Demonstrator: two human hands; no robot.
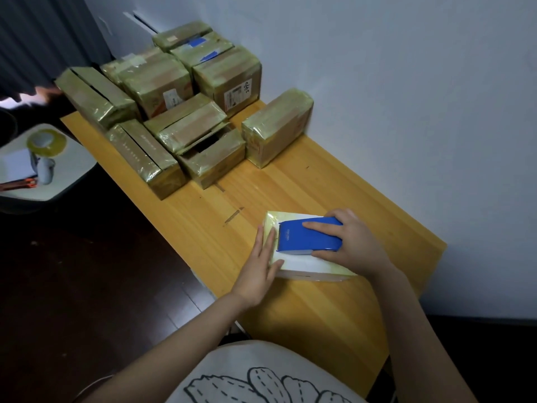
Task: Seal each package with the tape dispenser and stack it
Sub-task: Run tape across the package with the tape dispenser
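Right hand (353,242) grasps blue tape dispenser (309,235) on top of white package (305,264). Left hand (263,257), fingers straight, presses the package's left end on wooden table (290,175).

a long desk (334,181) of pale yellow wood with a straight grain runs alongside a plain wall (406,82) painted a cool bluish white, which stands to the desk's right and behind its far end. left of the desk, the floor (87,271) is dark, glossy wooden boards with a faint sheen. beyond the desk's far left corner, a dark grey curtain (37,39) hangs in vertical folds. just left of the desk's far half stands a small white table (75,170) with rounded corners. the light is dim and even, and the shadows on the desk are soft.
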